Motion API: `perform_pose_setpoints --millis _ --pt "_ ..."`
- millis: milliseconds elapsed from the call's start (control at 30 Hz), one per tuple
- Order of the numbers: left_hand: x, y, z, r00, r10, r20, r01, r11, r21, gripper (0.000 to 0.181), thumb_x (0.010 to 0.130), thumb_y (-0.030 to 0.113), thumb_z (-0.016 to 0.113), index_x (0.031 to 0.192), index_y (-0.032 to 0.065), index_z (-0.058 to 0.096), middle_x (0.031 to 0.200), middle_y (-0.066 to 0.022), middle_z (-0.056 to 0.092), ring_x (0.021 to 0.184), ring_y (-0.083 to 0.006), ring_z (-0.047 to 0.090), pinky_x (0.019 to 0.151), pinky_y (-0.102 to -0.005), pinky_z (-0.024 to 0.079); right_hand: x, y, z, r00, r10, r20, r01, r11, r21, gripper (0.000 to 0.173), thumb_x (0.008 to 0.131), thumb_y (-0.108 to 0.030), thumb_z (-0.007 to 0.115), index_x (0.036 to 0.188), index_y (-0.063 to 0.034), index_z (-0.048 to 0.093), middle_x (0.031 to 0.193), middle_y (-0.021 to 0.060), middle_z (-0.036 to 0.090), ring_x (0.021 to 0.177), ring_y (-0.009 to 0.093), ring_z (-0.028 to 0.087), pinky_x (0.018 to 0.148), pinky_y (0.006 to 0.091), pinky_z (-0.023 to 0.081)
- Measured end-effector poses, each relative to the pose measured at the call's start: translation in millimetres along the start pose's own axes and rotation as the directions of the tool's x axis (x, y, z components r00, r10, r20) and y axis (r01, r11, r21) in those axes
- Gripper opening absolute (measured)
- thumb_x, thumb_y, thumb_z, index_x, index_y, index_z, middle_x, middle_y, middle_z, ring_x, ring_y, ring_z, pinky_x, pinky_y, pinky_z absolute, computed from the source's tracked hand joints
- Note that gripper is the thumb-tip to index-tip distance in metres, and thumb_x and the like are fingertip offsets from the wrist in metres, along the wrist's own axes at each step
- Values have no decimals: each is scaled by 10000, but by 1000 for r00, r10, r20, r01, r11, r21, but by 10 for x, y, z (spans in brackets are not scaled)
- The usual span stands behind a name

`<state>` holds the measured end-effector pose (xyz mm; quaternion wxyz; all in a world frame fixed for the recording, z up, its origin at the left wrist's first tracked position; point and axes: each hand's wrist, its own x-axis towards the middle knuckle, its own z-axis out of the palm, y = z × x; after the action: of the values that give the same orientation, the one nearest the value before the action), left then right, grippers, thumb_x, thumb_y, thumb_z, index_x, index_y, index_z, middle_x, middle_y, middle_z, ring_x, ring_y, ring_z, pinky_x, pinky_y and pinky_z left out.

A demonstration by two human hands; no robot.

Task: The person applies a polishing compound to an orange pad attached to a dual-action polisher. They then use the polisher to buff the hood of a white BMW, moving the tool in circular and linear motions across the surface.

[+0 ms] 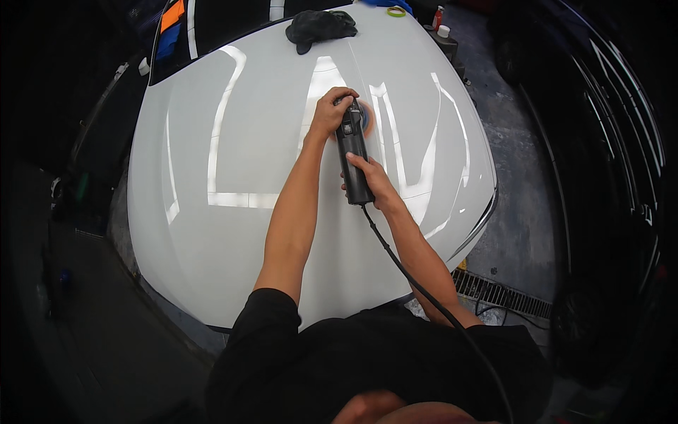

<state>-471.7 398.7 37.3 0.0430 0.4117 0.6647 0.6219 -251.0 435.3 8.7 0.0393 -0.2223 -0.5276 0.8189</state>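
A black corded car polisher [354,169] lies lengthwise over the white car hood [254,132], its round pad [368,120] down on the paint. Around the polisher's head, at the far end, my left hand [331,110] is closed. My right hand [372,177] wraps the body near the cord end, thumb on top. From there the black power cord [402,267] runs back over my right forearm and past my body. The underside of the pad is hidden.
A dark crumpled cloth [321,29] lies near the windshield, with a roll of yellow-green tape [396,11] to its right. Beyond the right fender stand a red bottle [438,17] and a dark car [609,175]. A floor drain grate [503,294] lies at lower right.
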Motion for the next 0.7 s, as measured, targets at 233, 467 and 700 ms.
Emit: perform_pose_setpoints --millis 233,467,700 --pt "-12 55 12 1000 -3 11 3 1000 -2 216 979 135 655 1104 22 790 1162 -81 740 1137 -209 682 1035 -349 514 -37 -42 -9 1000 -5 1 5 999 -35 640 953 -556 771 1208 -11 553 954 133 703 706 221 754 559 353 643" --pt "-12 -6 -38 1000 20 -19 -19 999 47 189 962 118 687 1086 33 802 1136 -108 766 1106 -240 711 1008 -362 542 -56 -34 34 1000 -5 16 5 1000 -22 637 952 -560 775 1195 -9 565 942 131 705 691 219 748 563 355 642" --pt "-30 53 33 1000 7 -17 -7 1000 0 189 952 112 675 1077 24 788 1124 -109 755 1083 -249 716 985 -360 545 -27 -21 -34 1000 1 4 -1 1000 -25 593 967 -553 762 1183 -25 600 906 111 720 704 226 756 594 366 640"
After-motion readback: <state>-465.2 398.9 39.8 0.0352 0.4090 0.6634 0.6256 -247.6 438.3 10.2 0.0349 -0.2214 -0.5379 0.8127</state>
